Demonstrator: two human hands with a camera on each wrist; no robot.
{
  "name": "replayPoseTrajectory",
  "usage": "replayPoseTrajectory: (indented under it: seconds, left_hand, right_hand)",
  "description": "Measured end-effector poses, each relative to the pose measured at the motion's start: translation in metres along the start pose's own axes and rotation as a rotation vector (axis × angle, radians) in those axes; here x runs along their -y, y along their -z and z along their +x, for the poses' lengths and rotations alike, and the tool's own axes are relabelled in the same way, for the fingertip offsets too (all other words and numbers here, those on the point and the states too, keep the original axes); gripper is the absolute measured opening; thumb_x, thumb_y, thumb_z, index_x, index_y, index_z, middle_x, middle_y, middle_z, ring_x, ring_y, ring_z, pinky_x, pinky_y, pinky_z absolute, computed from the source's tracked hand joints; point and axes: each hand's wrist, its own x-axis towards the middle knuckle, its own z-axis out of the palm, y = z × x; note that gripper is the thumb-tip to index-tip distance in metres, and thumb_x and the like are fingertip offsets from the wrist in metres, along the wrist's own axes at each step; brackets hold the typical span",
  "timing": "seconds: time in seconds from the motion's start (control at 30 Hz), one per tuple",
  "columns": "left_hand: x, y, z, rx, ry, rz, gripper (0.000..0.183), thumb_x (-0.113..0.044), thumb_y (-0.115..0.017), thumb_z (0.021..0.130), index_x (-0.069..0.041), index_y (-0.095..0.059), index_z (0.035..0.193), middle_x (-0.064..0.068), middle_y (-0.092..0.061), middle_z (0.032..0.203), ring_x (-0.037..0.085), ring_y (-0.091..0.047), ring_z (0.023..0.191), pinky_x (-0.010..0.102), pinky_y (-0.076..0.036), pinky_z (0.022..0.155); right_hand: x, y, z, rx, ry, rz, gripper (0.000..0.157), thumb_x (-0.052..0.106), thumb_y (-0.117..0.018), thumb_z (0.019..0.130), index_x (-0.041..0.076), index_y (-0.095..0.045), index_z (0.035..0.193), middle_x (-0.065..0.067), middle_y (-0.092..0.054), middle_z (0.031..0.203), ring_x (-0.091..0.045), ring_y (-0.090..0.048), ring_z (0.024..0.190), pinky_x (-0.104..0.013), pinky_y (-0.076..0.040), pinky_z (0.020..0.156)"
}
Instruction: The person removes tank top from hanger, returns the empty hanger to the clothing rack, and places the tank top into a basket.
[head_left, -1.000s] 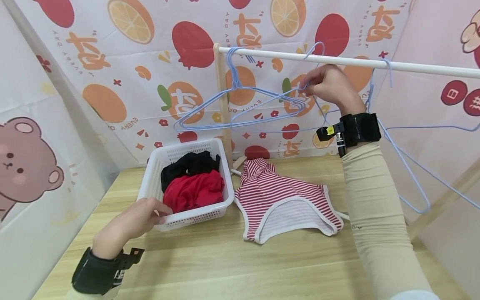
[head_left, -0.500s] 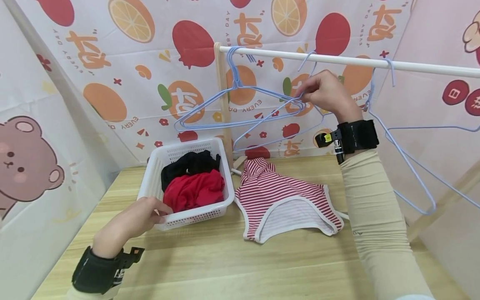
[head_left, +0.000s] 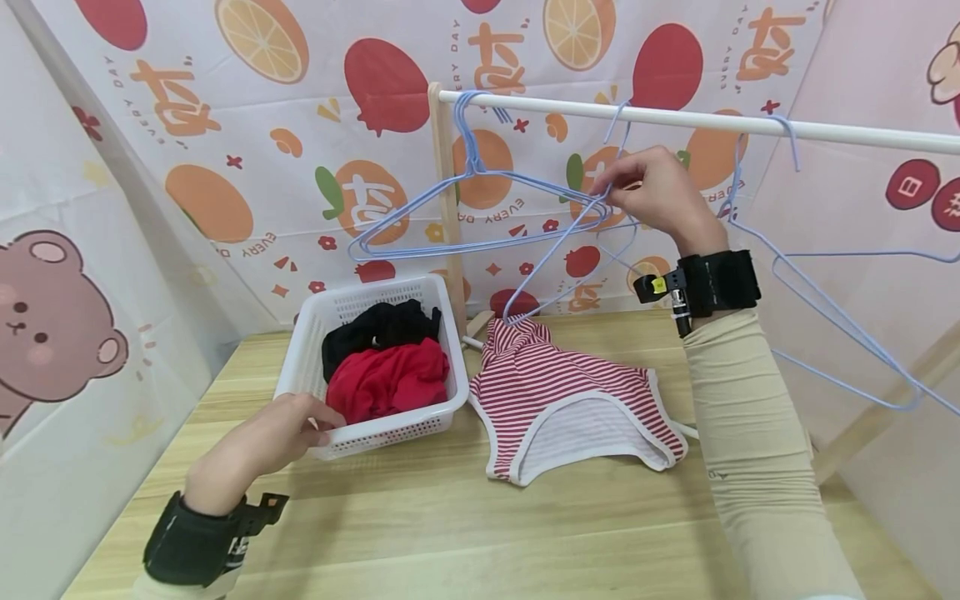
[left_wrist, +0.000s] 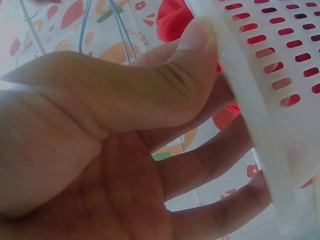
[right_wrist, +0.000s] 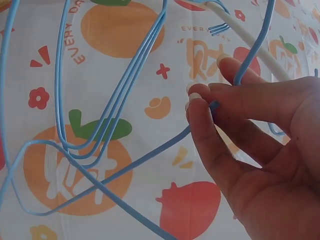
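Observation:
My left hand (head_left: 273, 437) grips the near left rim of a white plastic basket (head_left: 412, 427), with the thumb on one side and fingers on the other in the left wrist view. A red cloth (head_left: 393, 383) and a black cloth (head_left: 378, 327) lie inside. At the rack, my right hand (head_left: 663, 196) pinches a blue clothes hanger (head_left: 551, 254) near its neck. This hanger's hook loops over the white rail (head_left: 540, 107), and its body hangs at an angle. Red-and-white striped briefs (head_left: 555, 379) lie spread on the table below.
Several blue hangers (head_left: 420, 207) hang bunched at the rail's left end by a wooden post (head_left: 447, 225). More blue hangers (head_left: 832, 292) hang right of my right arm. A white rod (head_left: 686, 431) pokes out from under the briefs. Printed cloth backs the wooden table (head_left: 450, 533).
My right hand has lowered slightly, and the hanger it pinches has swung round, its near corner coming down and forward. Hangers at the right have swayed. The left hand stays on the basket rim.

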Motion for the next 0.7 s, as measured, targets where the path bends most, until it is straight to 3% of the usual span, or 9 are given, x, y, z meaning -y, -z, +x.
replayPoseTrajectory:
  seconds: [0.23, 0.43, 0.47, 0.6, 0.7]
  left_hand:
    - [0.000, -0.001, 0.002, 0.011, 0.030, -0.005, 0.025, 0.003, -0.082, 0.080, -0.004, -0.080, 0.104, 0.011, -0.071, 0.095, 0.027, -0.058, 0.089, 0.041, -0.059, 0.072]
    - [0.000, -0.001, 0.002, 0.014, 0.031, -0.006, 0.026, 0.003, -0.082, 0.080, -0.004, -0.080, 0.105, 0.012, -0.071, 0.095, 0.028, -0.058, 0.090, 0.042, -0.059, 0.072]
    - [0.000, -0.001, 0.002, 0.013, 0.027, -0.005, 0.025, 0.003, -0.082, 0.080, -0.004, -0.080, 0.104, 0.011, -0.071, 0.095, 0.028, -0.058, 0.089, 0.041, -0.058, 0.072]
    - [0.001, -0.001, 0.002, 0.009, 0.008, 0.002, 0.024, 0.004, -0.081, 0.080, -0.003, -0.080, 0.104, 0.011, -0.071, 0.093, 0.026, -0.059, 0.087, 0.038, -0.057, 0.070]
    - [0.001, -0.001, 0.002, 0.005, -0.005, 0.009, 0.024, 0.004, -0.081, 0.081, -0.003, -0.080, 0.104, 0.010, -0.072, 0.093, 0.024, -0.059, 0.085, 0.037, -0.056, 0.070]
  right_hand:
    - [-0.005, -0.004, -0.005, 0.045, 0.028, -0.001, 0.026, 0.007, -0.070, 0.097, 0.008, -0.075, 0.122, -0.014, -0.068, 0.127, -0.029, -0.065, 0.110, -0.019, -0.050, 0.082]
    - [-0.013, -0.006, -0.010, 0.080, 0.043, 0.033, 0.054, 0.003, -0.074, 0.093, 0.022, -0.063, 0.143, -0.009, -0.057, 0.150, -0.030, -0.062, 0.108, -0.021, -0.055, 0.086]
    - [-0.015, -0.006, -0.012, 0.086, 0.048, 0.036, 0.060, 0.003, -0.073, 0.093, 0.025, -0.059, 0.147, -0.008, -0.054, 0.154, -0.030, -0.060, 0.109, -0.023, -0.055, 0.088]
    - [-0.021, -0.008, -0.016, 0.121, 0.080, 0.070, 0.090, -0.001, -0.072, 0.093, 0.042, -0.030, 0.160, -0.003, -0.030, 0.170, -0.033, -0.052, 0.137, -0.042, -0.054, 0.106]
    - [-0.024, -0.009, -0.019, 0.128, 0.104, 0.096, 0.111, -0.006, -0.070, 0.092, 0.049, -0.005, 0.162, 0.000, -0.014, 0.174, -0.036, -0.033, 0.155, -0.059, -0.042, 0.114]
